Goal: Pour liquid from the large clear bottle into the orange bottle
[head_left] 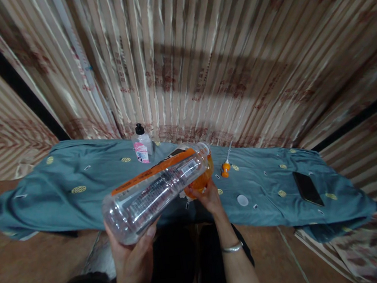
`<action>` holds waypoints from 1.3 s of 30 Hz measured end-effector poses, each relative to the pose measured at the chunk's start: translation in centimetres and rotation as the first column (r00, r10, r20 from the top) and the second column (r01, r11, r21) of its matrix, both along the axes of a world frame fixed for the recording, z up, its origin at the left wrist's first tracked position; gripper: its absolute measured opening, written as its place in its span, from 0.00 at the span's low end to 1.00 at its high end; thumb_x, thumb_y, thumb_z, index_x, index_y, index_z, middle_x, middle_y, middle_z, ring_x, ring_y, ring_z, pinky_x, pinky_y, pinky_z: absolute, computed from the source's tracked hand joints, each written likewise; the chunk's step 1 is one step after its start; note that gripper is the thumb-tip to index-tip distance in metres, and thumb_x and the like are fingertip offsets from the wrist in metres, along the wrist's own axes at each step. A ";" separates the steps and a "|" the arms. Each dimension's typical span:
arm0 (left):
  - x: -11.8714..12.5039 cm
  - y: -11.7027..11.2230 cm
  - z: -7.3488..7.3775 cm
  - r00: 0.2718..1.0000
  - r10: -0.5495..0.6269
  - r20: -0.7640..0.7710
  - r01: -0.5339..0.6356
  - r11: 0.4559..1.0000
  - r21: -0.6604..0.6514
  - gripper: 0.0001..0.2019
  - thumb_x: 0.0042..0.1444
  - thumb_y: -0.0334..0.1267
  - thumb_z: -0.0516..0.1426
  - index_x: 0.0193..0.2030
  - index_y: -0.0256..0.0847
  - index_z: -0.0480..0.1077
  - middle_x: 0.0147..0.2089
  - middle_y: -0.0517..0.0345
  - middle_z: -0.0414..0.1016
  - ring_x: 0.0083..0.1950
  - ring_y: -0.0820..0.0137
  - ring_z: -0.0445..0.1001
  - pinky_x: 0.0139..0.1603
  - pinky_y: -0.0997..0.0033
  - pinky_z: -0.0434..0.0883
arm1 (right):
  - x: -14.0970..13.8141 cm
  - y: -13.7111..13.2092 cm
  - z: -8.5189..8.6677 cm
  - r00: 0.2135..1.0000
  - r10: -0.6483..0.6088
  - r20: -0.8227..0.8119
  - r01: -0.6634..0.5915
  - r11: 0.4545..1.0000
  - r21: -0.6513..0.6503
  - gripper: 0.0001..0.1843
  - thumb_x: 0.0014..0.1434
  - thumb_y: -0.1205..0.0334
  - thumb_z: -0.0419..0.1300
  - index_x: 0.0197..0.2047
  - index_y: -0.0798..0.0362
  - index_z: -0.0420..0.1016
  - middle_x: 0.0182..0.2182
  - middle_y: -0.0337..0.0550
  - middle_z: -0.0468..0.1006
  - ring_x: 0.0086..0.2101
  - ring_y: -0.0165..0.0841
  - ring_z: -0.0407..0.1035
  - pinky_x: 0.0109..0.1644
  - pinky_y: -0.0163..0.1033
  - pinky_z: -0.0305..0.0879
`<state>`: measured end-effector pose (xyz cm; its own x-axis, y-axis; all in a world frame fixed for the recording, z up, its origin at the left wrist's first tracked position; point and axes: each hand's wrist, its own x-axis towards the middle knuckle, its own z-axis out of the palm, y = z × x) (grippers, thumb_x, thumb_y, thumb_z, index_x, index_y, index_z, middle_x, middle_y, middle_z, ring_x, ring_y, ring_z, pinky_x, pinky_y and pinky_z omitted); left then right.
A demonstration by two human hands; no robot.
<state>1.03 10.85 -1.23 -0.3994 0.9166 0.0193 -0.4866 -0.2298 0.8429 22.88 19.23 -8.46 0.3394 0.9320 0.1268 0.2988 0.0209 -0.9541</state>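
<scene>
My left hand (pixel 133 252) is wrapped round the lower end of a large clear plastic bottle (pixel 154 195) with an orange and white label. The bottle is tilted, its uncapped mouth up and to the right, over an orange see-through container (pixel 201 181). My right hand (pixel 210 198) grips that container from its near side; the raised bottle hides part of it, so I cannot tell whether the two touch. To the right of them lies an orange spray or pump head (pixel 225 169) with a thin pale tube. A round white cap (pixel 242 200) rests nearer to me.
A blue-green patterned cloth (pixel 80 204) covers the low table. At the back left stands a clear bottle (pixel 142 146) with a black pump top and pink label. A dark phone (pixel 307 188) lies at the right. Behind hangs a striped curtain (pixel 180 69).
</scene>
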 end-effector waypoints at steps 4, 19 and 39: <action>0.5 -0.1 0.7 1.000 -0.002 0.014 0.002 1.000 0.016 0.53 0.43 0.38 0.82 0.78 0.54 0.71 0.67 0.43 0.82 0.67 0.41 0.82 0.67 0.32 0.80 | 0.4 0.0 -0.1 0.999 0.016 -0.032 -0.015 1.000 0.008 0.42 0.50 0.40 0.77 0.63 0.52 0.77 0.51 0.55 0.91 0.49 0.53 0.87 0.56 0.57 0.84; 0.1 0.2 0.0 0.999 -0.024 0.027 0.024 1.000 0.011 0.57 0.39 0.37 0.83 0.78 0.54 0.70 0.66 0.43 0.82 0.63 0.45 0.84 0.64 0.39 0.82 | 0.2 0.0 -0.1 0.999 0.023 -0.048 -0.023 1.000 -0.004 0.44 0.49 0.38 0.77 0.62 0.52 0.76 0.50 0.55 0.91 0.48 0.53 0.87 0.56 0.58 0.83; -0.2 0.0 -0.5 0.999 -0.007 0.032 0.008 0.999 -0.039 0.59 0.39 0.37 0.84 0.80 0.57 0.69 0.70 0.44 0.79 0.70 0.40 0.80 0.69 0.29 0.77 | 0.0 0.0 0.4 0.998 0.011 -0.062 -0.010 1.000 0.013 0.39 0.49 0.42 0.77 0.60 0.49 0.77 0.47 0.50 0.92 0.45 0.50 0.88 0.50 0.52 0.84</action>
<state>0.82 10.82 -1.70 -0.3924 0.9193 -0.0296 -0.5150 -0.1930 0.8352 22.86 19.20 -8.05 0.3374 0.9340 0.1177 0.2387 0.0361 -0.9704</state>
